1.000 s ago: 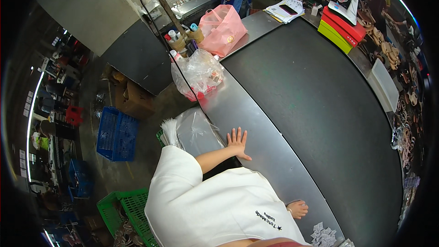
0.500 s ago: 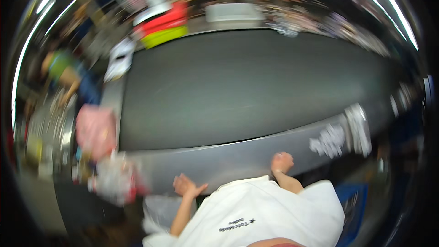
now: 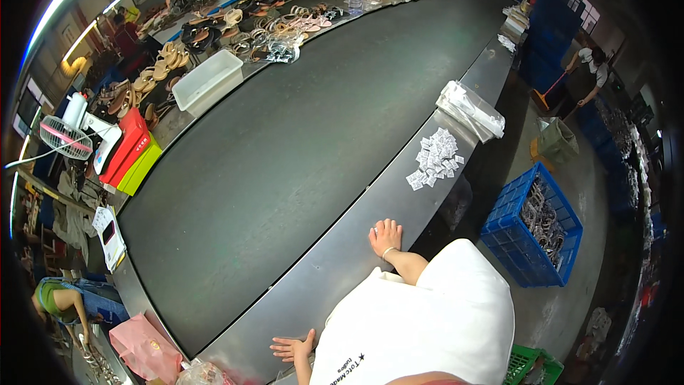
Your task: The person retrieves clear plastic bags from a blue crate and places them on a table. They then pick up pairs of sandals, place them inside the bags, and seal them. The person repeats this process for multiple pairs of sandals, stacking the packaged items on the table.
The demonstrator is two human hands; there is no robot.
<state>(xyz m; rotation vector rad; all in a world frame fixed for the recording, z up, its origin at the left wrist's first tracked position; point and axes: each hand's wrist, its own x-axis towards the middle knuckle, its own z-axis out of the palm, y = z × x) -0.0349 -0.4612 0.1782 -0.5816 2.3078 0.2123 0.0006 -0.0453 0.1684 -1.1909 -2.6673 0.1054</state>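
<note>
My left hand (image 3: 293, 348) rests on the metal edge (image 3: 313, 292) of a conveyor, fingers spread and nothing in it. Further right along that edge my right hand (image 3: 386, 236) lies flat, fingers stretched out, a bracelet at its wrist. The dark green belt (image 3: 299, 150) runs just beyond both hands. Past my right hand, a heap of small white packets (image 3: 436, 158) is spread on the metal, and a stack of clear plastic bags (image 3: 470, 110) lies beside it.
A blue crate (image 3: 533, 224) stands on the floor at the right. Sandals (image 3: 235, 28), a white bin (image 3: 208, 82) and red and lime boxes (image 3: 132, 150) line the far side, near a fan (image 3: 65, 137). A pink bag (image 3: 145, 348) sits lower left. One person (image 3: 593, 75) sweeps; another (image 3: 64, 299) bends at left.
My view has turned to the right, and the conveyor now slants across it. Both hands have come down flat on the metal edge. The blur has cleared.
</note>
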